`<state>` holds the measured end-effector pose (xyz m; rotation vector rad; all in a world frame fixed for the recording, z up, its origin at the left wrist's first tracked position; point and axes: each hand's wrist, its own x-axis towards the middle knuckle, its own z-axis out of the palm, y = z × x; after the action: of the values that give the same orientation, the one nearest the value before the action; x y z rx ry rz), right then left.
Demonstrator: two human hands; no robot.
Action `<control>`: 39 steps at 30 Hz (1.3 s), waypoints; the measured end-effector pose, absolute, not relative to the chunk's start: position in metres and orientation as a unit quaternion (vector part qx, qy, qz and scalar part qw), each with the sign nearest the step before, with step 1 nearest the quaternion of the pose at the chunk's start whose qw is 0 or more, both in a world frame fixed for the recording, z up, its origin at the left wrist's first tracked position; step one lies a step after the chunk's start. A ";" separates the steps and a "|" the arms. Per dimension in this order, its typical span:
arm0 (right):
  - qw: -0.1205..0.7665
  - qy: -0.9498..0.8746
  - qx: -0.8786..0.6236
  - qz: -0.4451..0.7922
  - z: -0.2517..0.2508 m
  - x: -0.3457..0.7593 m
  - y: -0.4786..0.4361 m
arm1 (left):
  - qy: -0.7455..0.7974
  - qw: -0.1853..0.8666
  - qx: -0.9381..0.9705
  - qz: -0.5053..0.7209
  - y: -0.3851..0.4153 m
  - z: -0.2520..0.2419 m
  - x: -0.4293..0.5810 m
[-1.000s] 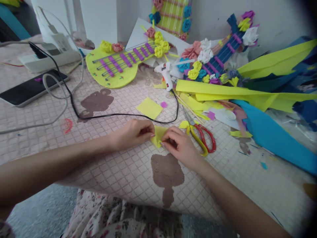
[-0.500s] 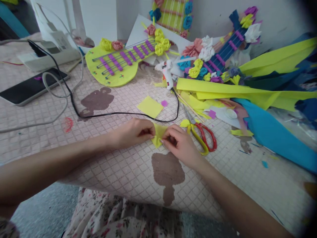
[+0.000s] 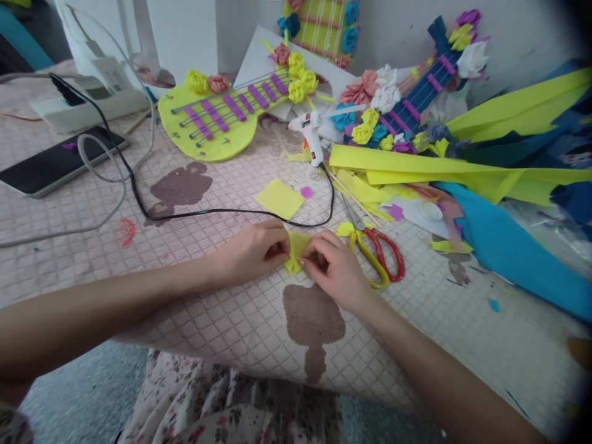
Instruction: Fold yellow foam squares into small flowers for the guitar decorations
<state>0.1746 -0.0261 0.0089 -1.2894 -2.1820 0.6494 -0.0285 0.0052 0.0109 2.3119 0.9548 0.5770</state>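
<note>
A small piece of yellow crepe paper (image 3: 296,245) is stretched between my two hands, its lower edge bunched and creased. My left hand (image 3: 255,250) pinches its left side between thumb and fingers. On the other side my right hand (image 3: 333,265) pinches the paper's right edge. Just beyond them a flat yellow paper square (image 3: 280,198) lies on the cloth, with a small purple scrap (image 3: 306,192) at its right corner. Close to my right hand rest scissors (image 3: 377,253) with one yellow and one red handle.
A black cord (image 3: 217,211) runs across the cloth to a white glue gun (image 3: 312,139). Behind stand a yellow paper guitar (image 3: 217,132) and a blue one (image 3: 419,102) with paper flowers. Yellow strips (image 3: 416,166) and blue paper (image 3: 509,246) lie right; a phone (image 3: 60,160) left.
My left hand has shifted very slightly, and the paper's lower edge looks more gathered between my fingers. The right hand has hardly moved.
</note>
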 end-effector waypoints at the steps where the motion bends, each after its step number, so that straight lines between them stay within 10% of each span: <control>1: 0.260 -0.805 -0.476 0.240 0.009 0.174 -0.026 | 0.359 0.282 0.863 0.216 0.005 0.010 -0.029; 39: 0.243 -0.808 -0.498 0.200 0.007 0.171 -0.030 | 0.384 0.285 0.851 0.216 0.004 0.011 -0.025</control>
<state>0.1706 -0.0296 0.0072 -1.3617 -2.2085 0.5457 -0.0254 0.0044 0.0110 2.2757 1.0278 0.5789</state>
